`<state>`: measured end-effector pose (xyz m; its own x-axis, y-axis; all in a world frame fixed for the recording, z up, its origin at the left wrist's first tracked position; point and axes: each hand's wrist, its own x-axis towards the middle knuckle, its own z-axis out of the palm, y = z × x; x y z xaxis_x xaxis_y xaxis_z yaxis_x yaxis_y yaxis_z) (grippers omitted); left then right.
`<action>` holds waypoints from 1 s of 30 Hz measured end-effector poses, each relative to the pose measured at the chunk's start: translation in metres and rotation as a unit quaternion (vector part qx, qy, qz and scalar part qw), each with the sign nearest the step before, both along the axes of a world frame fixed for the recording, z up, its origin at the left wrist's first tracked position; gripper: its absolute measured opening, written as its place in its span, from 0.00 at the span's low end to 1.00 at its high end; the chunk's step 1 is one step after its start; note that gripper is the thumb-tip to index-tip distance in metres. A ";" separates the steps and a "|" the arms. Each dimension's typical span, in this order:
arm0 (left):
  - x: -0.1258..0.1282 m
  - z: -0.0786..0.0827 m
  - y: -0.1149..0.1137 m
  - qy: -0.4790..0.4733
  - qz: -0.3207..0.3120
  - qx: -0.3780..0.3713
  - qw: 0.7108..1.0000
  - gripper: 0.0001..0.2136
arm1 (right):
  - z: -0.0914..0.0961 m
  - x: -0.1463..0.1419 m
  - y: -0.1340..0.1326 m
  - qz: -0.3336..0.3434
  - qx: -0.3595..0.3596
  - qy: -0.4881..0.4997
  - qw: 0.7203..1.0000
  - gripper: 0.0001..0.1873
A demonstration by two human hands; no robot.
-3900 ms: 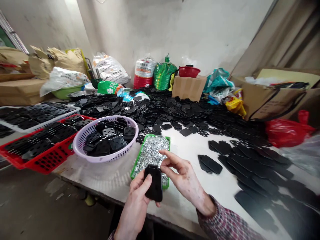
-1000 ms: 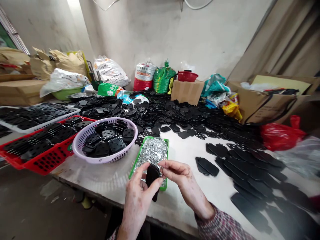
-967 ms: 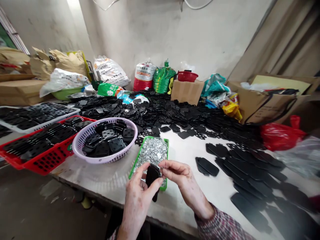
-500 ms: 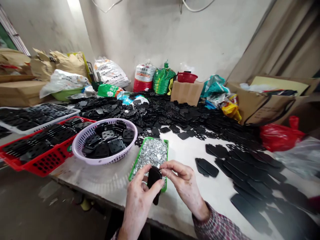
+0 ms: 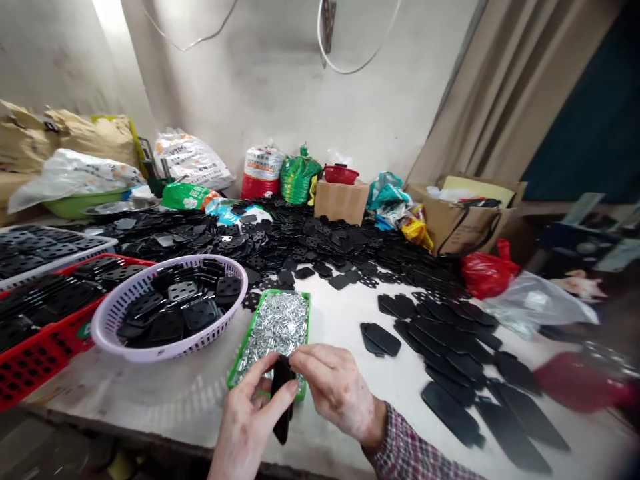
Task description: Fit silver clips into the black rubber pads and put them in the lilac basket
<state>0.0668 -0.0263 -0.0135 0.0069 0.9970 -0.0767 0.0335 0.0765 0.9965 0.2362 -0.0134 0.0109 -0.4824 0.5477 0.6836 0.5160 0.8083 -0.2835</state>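
Gripped between the thumb and fingers of my left hand (image 5: 245, 420) is a flat black plate (image 5: 283, 407), held on edge. My right hand (image 5: 337, 390) is pinched at the plate's upper end; what its fingertips hold, if anything, is hidden. Behind and partly below both hands lies a green tray (image 5: 243, 351) full of small silver metal pins (image 5: 280, 320). To the left of the tray, a lilac basket (image 5: 103, 327) contains black plates with holes. Loose black plates (image 5: 383, 339) lie to the right of my right hand.
A large heap of black plates (image 5: 310, 240) covers the back of the table. At the left stand a red basket (image 5: 50, 363) and a white basket (image 5: 100, 245) with plates. Cardboard boxes (image 5: 340, 202) and bags line the wall. A red bag (image 5: 490, 270) sits at the right.
The view has swung right, so the table's things appear further left. The plate now stands more edge-on, and my right hand has rolled, showing more of its back.
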 end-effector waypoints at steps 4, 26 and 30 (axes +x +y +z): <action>0.000 -0.001 -0.001 -0.030 -0.005 0.002 1.000 0.30 | 0.011 0.001 -0.004 0.009 0.012 -0.008 1.000 0.14; 0.018 0.043 -0.016 0.121 0.028 0.167 0.978 0.27 | 0.045 0.004 -0.048 -0.106 -0.008 0.134 0.985 0.08; 0.023 0.041 -0.014 0.179 0.065 0.277 0.942 0.22 | 0.042 -0.002 -0.051 -0.159 0.001 0.169 0.973 0.06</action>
